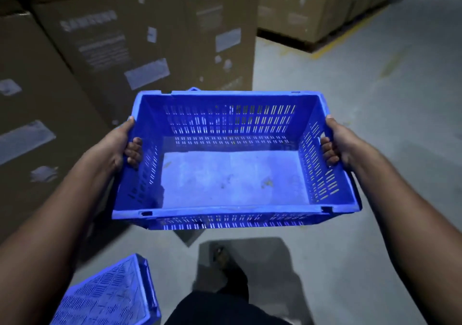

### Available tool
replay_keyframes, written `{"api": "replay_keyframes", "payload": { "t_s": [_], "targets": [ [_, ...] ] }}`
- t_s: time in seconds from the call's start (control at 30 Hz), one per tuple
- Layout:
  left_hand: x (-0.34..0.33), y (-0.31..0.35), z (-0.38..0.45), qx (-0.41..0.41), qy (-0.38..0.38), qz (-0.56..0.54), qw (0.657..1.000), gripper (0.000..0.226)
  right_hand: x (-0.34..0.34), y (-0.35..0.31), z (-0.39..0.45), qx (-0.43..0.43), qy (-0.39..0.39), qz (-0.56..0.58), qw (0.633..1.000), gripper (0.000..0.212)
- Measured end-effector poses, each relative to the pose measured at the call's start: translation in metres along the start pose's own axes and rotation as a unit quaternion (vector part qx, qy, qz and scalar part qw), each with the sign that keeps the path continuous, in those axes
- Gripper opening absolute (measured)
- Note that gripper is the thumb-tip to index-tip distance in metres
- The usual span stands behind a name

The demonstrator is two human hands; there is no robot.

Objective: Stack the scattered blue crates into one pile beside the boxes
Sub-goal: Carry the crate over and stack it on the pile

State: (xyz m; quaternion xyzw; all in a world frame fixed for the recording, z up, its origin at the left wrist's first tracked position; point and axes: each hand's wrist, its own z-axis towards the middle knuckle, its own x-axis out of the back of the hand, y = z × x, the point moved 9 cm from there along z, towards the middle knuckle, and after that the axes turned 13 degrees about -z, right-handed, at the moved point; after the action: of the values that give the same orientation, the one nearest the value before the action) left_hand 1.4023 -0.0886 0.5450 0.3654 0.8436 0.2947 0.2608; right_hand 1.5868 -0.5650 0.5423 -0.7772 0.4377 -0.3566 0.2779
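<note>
Crate (235, 159) up in air w/ both hands, open side up, empty. Left hand (122, 145) grip curled round left wall rim, fingers inside; right hand (337, 145) same on right wall. We see cardboard boxes (105, 50) far left, just beyond crate. 2nd blue crate (110, 297) near left on floor (375, 100), tilted. Foot (230, 267) below crate.
</note>
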Motion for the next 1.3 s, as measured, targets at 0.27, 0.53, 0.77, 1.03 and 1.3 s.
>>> {"api": "replay_keyframes", "payload": {
  "t_s": [0.27, 0.53, 0.77, 1.03, 1.3],
  "targets": [
    [0.042, 0.104, 0.068, -0.063, 0.065, -0.102, 0.991, 0.059, -0.078, -0.189, 0.152, 0.063, -0.063, -0.101, 0.991, 0.063],
    [0.070, 0.152, 0.112, -0.118, 0.168, -0.196, 0.959, 0.050, -0.164, -0.322, 0.280, 0.096, -0.165, -0.158, 0.969, 0.062],
    [0.075, 0.166, 0.152, -0.154, 0.277, -0.250, 0.915, 0.052, -0.247, -0.409, 0.382, 0.121, -0.262, -0.211, 0.934, 0.060],
    [0.094, 0.175, 0.175, -0.180, 0.362, -0.268, 0.874, 0.046, -0.330, -0.456, 0.440, 0.117, -0.357, -0.215, 0.901, 0.051],
    [0.148, 0.154, 0.195, -0.227, 0.470, -0.088, 0.848, 0.015, -0.373, -0.435, 0.466, 0.163, -0.308, -0.218, 0.912, 0.026]
  ]
}}
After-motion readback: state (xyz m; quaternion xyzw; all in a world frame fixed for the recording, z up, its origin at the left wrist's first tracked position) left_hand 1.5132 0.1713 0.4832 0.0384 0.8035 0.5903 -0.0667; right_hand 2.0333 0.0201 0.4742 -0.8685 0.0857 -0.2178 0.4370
